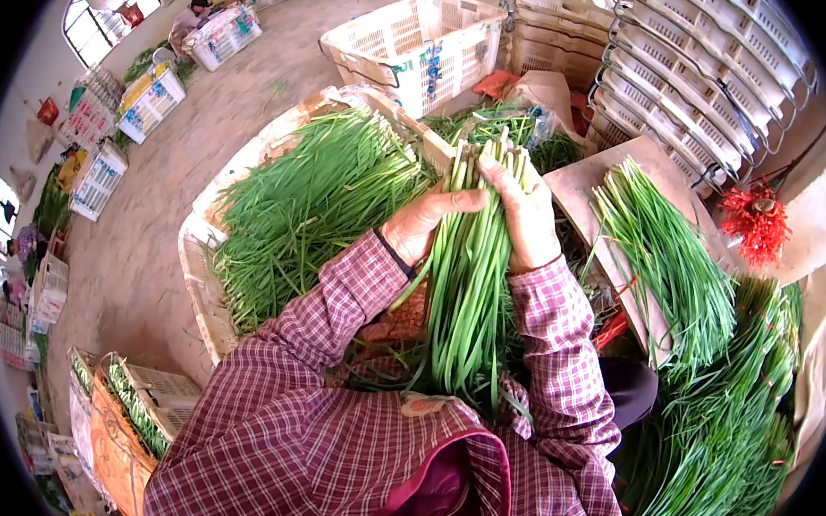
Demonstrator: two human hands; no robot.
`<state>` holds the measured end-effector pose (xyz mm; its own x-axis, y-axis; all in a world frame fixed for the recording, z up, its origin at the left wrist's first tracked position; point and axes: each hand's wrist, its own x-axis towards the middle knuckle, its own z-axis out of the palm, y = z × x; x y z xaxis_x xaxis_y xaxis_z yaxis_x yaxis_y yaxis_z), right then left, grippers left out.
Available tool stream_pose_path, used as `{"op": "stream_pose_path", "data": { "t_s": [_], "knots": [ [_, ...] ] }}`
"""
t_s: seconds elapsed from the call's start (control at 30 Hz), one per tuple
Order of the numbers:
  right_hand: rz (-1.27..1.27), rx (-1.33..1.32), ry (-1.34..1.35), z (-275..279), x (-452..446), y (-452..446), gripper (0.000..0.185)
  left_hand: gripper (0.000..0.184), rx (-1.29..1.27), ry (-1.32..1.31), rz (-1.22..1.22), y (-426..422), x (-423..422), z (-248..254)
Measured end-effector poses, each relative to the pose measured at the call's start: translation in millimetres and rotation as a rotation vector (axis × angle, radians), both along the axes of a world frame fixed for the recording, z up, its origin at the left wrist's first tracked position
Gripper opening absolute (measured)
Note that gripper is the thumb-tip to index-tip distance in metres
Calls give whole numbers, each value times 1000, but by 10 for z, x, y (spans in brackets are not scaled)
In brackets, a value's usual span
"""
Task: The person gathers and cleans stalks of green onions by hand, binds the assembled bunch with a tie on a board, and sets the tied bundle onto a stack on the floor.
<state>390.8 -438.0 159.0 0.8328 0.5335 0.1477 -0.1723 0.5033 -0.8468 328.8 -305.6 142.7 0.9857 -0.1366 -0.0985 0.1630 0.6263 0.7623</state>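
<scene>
A bunch of long green stalks (467, 288) hangs between my hands, its pale cut ends up and its leaves down toward my lap. My left hand (432, 221) is closed round the bunch from the left, thumb across the stalks. On the right side my right hand (527, 215) wraps the same bunch near its top. Left of them, a crate (198, 262) holds a heap of loose green stalks (320, 202). To the right, another bunch (664, 262) lies on a board (569, 187).
Bundled greens (718, 457) are piled at lower right, below red ties (756, 223). A white crate (419, 54) stands ahead, beside stacked crates (694, 61). Farther off are more crates (151, 104) and a person (192, 21) at the upper left.
</scene>
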Motion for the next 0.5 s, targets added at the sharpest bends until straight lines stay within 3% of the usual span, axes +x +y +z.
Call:
{"op": "stream_pose_path", "data": {
  "t_s": [0.07, 0.17, 0.23, 0.33, 0.5],
  "knots": [
    [-106, -59, -151, 67, -41, 11, 28, 68, 2, 10, -51, 31, 29, -6],
    [-338, -319, -499, 76, -101, -33, 35, 75, -127, 43, -111, -75, -67, -18],
    [-445, -470, -763, 8, -8, -43, 32, 74, -25, 32, -103, -106, -121, -68],
    [-458, -707, -873, 14, 156, -158, 35, 70, 114, 21, -46, -173, -218, -77],
    [-460, -753, -947, -156, 367, -204, 41, 68, 136, 1, -101, -241, -223, 7]
  ]
}}
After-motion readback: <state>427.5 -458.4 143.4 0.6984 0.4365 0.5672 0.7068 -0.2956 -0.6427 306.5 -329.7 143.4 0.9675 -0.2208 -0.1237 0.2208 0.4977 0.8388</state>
